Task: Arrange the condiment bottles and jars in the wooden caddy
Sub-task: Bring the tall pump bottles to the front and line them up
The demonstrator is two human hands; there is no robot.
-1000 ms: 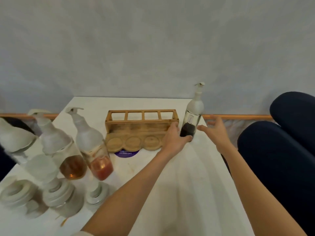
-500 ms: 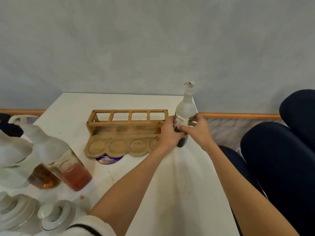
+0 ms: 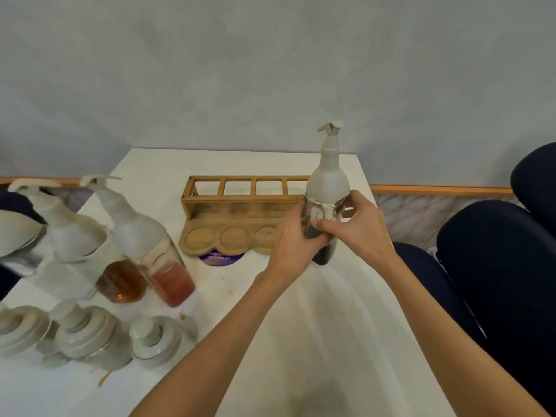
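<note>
**Dark sauce bottle held two-handed at caddy's right end**

Head view: both hands are on the dark sauce bottle [image 3: 328, 188], which is upright at about 1 o'clock on the bench [image 3: 331, 326]. It stands in front of the right end of the wooden caddy [image 3: 240, 206]. The left hand [image 3: 296, 245] has its grip wrapped round the lower body. The right hand [image 3: 361, 233] has its grip pinching the labelled waist, thumb on the front. Two hands probably because the pump bottle is tall and top-heavy and needs steadying to aim at the end slot. Can't tell if its base is touching the bench or just lifted.

The caddy sits at 12 o'clock and the slots and round recesses in view are empty. A purple sticker [image 3: 221, 258] pokes out under its front edge.

Waiting at 9 o'clock, well apart from the caddy: the amber bottle [image 3: 120, 281] and the red bottle [image 3: 171, 281], side by side. The lidded jars [image 3: 153, 338] are at 8 o'clock, blurry, count unclear.

Judgement: first item going in, the task has barely begun.
</note>
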